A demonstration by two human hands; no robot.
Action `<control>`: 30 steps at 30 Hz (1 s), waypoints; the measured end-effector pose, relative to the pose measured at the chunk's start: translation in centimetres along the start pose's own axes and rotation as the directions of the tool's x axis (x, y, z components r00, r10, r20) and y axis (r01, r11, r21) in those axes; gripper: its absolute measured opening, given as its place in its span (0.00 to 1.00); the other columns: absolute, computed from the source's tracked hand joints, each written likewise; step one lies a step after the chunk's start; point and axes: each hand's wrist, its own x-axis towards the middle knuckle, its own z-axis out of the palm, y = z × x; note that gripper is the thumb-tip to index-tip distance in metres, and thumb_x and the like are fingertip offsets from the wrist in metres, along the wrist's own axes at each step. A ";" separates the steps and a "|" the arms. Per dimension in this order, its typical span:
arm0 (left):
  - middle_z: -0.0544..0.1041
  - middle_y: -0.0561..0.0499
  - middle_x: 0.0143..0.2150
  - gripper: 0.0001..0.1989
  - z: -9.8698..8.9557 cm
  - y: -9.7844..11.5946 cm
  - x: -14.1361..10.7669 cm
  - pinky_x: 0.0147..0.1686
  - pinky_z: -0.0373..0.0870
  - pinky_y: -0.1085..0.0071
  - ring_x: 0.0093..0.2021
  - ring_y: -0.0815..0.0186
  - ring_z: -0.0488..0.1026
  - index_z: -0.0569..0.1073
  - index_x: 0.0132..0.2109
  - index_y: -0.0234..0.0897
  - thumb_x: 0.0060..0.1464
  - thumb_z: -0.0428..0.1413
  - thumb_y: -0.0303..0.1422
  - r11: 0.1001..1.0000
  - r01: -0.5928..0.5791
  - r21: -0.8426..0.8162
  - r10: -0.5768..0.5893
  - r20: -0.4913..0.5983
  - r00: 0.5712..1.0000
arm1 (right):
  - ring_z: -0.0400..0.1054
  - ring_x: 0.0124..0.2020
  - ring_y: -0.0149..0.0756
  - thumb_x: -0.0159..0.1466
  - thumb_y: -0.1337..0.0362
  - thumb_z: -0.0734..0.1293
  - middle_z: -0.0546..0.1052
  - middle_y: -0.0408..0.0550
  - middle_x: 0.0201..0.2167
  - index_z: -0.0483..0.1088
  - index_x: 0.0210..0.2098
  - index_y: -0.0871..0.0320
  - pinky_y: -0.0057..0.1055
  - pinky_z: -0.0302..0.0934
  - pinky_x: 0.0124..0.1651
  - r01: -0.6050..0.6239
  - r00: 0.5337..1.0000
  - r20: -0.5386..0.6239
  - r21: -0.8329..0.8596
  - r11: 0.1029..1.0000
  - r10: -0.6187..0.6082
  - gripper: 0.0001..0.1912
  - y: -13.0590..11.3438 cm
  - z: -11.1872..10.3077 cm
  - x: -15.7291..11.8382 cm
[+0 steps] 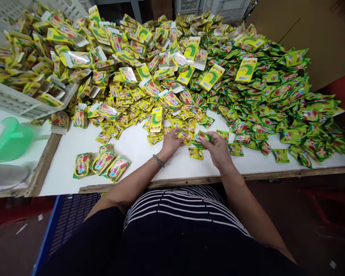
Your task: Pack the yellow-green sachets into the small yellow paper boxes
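My left hand (pixel 171 144), with a beaded bracelet on its wrist, is closed with its fingertips on a small yellow packet (pixel 185 137) at the near edge of the pile. Beside it, my right hand (pixel 217 150) pinches a green packet (pixel 201 139) between thumb and fingers. One yellow packet (pixel 196 153) lies on the white table (pixel 143 161) just below them. Yellow packets (pixel 132 99) and open yellow boxes (pixel 169 99) are heaped in front, and green packets (pixel 261 103) fill the right side. Several filled-looking boxes (pixel 104 161) lie together at the left.
A white crate (pixel 25 100) stands at the left, under heaped boxes. Near it are a green scoop (pixel 13 140) and a white cup (pixel 8 175). Wooden strips (pixel 161 182) edge the table. A brown cardboard sheet (pixel 313 38) stands at the back right; a blue basket (pixel 66 218) sits below.
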 end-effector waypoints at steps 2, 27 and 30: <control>0.67 0.60 0.25 0.17 -0.1 0.1 -1.2 0.36 0.74 0.69 0.27 0.72 0.70 0.64 0.42 0.39 0.45 0.60 0.26 0.965 0.128 -0.230 -0.115 0.070 0.991 | 0.68 0.27 0.33 0.51 0.47 0.72 0.76 0.42 0.29 0.70 0.37 0.56 0.32 0.66 0.33 -0.030 0.999 0.014 0.089 0.996 0.029 0.22 -0.2 1.6 -0.6; 0.78 0.42 0.40 0.19 -7.8 4.6 0.4 0.42 0.67 0.64 0.42 0.54 0.76 0.70 0.50 0.35 0.55 0.59 0.41 0.686 -0.026 0.727 0.246 -0.199 0.949 | 0.74 0.31 0.42 0.55 0.48 0.70 0.81 0.48 0.32 0.77 0.36 0.56 0.39 0.69 0.35 0.103 0.940 0.341 -0.352 0.930 0.025 0.18 0.8 1.0 -3.3; 0.73 0.33 0.50 0.33 -8.3 5.1 2.7 0.44 0.66 0.61 0.50 0.46 0.73 0.63 0.57 0.32 0.51 0.62 0.44 0.486 0.101 0.868 0.250 -0.249 0.936 | 0.74 0.31 0.43 0.56 0.48 0.69 0.82 0.49 0.32 0.77 0.38 0.57 0.41 0.70 0.35 0.167 0.963 0.261 -0.397 0.903 -0.063 0.20 2.5 1.3 -2.7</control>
